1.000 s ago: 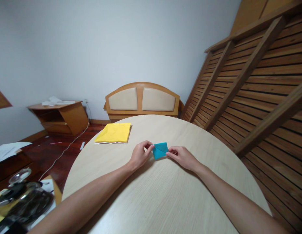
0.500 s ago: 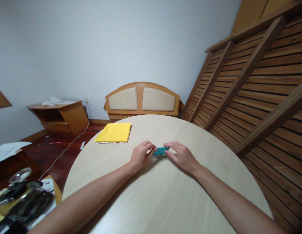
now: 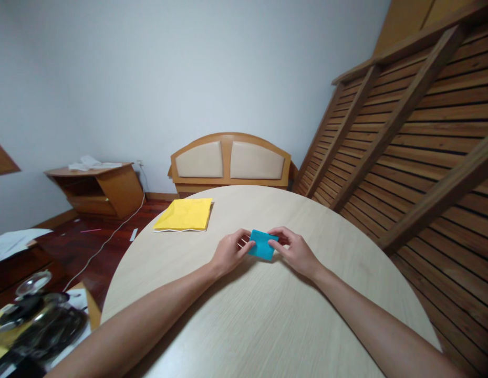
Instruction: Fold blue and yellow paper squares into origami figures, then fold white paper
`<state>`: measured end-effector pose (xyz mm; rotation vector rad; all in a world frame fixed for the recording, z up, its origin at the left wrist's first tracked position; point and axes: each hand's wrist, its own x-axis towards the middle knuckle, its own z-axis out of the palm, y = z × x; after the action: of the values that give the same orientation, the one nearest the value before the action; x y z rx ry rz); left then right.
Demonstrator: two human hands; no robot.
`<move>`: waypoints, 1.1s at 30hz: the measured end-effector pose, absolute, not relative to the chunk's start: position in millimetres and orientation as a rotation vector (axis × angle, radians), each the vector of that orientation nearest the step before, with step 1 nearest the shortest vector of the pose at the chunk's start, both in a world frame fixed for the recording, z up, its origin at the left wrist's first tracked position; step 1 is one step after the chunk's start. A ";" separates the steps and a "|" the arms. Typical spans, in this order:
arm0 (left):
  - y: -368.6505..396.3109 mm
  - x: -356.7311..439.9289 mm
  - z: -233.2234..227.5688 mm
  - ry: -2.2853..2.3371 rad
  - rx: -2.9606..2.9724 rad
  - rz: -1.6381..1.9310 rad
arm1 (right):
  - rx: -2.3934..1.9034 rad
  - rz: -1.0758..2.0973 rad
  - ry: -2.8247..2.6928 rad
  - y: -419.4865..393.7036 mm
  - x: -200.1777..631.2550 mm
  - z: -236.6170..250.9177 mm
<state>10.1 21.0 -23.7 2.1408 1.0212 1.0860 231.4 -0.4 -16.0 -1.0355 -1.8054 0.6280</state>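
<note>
both hands pinch folded blue paper [image 3: 262,244] | left hand [image 3: 229,252] grips left edge, right hand [image 3: 291,250] right edge | just flipped: plain face up | yellow sheets [image 3: 184,214] beyond left fingers

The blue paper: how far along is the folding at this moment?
The blue paper is already a small, thick packet, so several folds look done. Left hand and right hand pinch its sides just above the round table. The final shape is not recognisable. The yellow paper lies flat, untouched.
</note>
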 end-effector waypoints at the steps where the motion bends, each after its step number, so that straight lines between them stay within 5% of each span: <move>1: 20.8 10.9 -23.6 1.008 2.098 1.062 | -1.028 0.650 -1.790 0.1 231.3 -17.0; 33: 24.7 11.1 -27.9 0.888 1.939 1.075 | -1.056 0.826 -1.805 7.0 240.4 -25.2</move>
<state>11.1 24.7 -27.9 1.9392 0.8875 1.0750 240.4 7.0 -25.2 -1.0559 -1.8047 0.8257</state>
